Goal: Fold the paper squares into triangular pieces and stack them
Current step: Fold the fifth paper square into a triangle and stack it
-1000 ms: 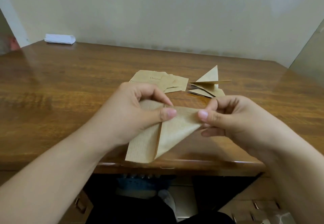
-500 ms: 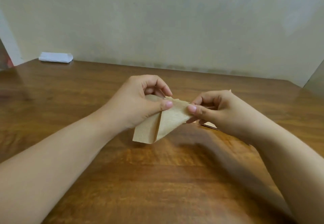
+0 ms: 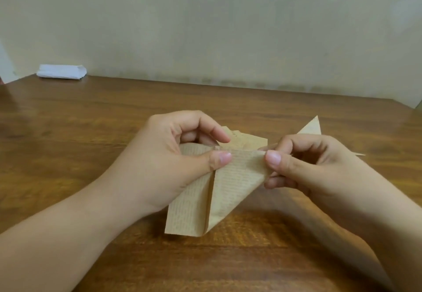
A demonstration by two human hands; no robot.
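1. A brown, partly folded paper square with faint printed lines is held up over the brown wooden counter, near its middle.
2. Its top edge is pinched by the left hand, thumb on the front and fingers curled behind.
3. Its corner at 3 o'clock is pinched by the right hand.
4. A long crease runs from 12 to 6 o'clock, closer to the left hand. The loose flap lies on the right hand's side, so that hand is likely best placed to fold it.
5. Flat brown paper squares and a folded brown paper triangle are seen behind the hands.
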